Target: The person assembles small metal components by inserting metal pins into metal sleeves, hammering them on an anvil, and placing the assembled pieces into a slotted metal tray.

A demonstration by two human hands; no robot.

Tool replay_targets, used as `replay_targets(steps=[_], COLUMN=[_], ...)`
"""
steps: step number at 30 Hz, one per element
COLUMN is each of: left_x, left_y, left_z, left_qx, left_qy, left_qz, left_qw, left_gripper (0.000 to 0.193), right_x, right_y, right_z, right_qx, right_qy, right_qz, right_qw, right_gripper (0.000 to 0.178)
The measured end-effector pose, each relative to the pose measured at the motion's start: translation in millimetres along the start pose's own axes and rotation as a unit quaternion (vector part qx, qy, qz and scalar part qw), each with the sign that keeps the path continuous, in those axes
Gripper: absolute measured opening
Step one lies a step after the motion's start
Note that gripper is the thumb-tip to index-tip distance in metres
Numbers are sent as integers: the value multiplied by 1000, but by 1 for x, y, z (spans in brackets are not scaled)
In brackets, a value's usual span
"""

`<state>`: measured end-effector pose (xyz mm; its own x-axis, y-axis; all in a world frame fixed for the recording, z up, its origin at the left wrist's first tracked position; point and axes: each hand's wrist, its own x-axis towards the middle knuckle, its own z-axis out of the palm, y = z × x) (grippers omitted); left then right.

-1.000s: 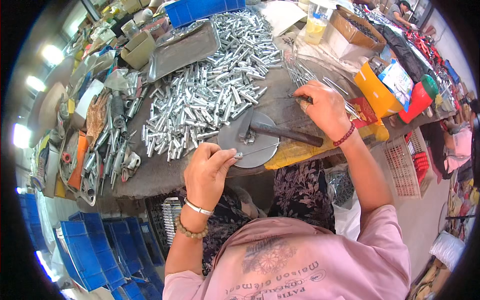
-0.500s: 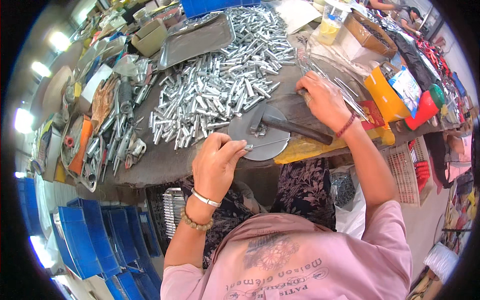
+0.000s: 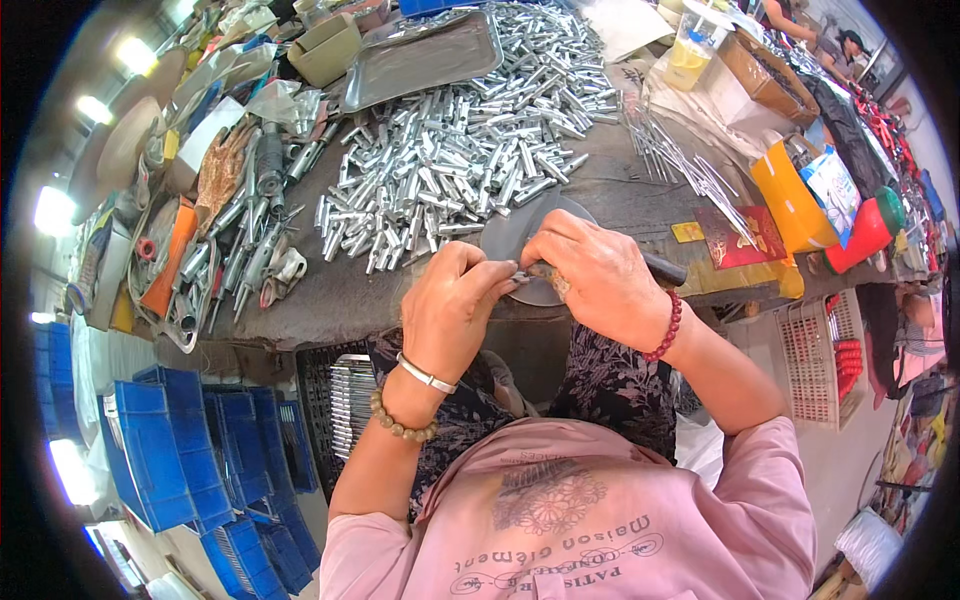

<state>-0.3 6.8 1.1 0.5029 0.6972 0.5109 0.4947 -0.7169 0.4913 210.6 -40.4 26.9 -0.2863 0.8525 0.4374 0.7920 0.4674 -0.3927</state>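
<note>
My left hand [image 3: 450, 300] is closed in a pinch on a small metal piece [image 3: 521, 277], over the near side of the round grey disc [image 3: 506, 238]. Fingertips of my right hand [image 3: 608, 278] meet it there, also pinched together; what they grip is mostly hidden. Beneath the right hand lies a hammer, and only the end of its dark handle [image 3: 664, 268] shows clearly. Just beyond the disc spreads a large pile of short silvery metal tubes [image 3: 440, 170]. Thin metal rods [image 3: 690, 168] lie loose on the bench, right of the pile.
A grey metal tray [image 3: 425, 62] rests on the pile's far left. Tools and long metal parts [image 3: 262, 215] crowd the bench's left. At right are a yellow pouch [image 3: 790, 195], a red bottle [image 3: 868, 232] and a cardboard box [image 3: 765, 75]. Blue bins [image 3: 165, 455] stand lower left.
My right hand has come from beside the thin rods, leftward and nearer, to meet my left hand at the disc. It now covers much of the hammer. The view has shifted slightly.
</note>
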Motion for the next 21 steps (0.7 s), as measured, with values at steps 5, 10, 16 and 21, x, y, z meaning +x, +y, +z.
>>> replay_targets(steps=[5,10,16,21], left_x=[9,-4,-2,-4], left_y=[1,-7,2,0], left_z=[6,1,2,3], left_qx=[6,8,-24,-34], left_qy=[13,15,3,2], left_qz=[32,30,2,-7], left_qw=[999,999,1000,999], left_gripper=[17,13,15,14], right_x=[-4,4,-7,-19], right_y=[0,-15,-19,-19], right_z=[0,9,16,18], right_qx=[-77,-139,-195,-97], right_qy=[5,17,61,64], right_qz=[-26,-76,-70,-39], right_qw=[997,987,976,992], right_gripper=[21,9,8,22])
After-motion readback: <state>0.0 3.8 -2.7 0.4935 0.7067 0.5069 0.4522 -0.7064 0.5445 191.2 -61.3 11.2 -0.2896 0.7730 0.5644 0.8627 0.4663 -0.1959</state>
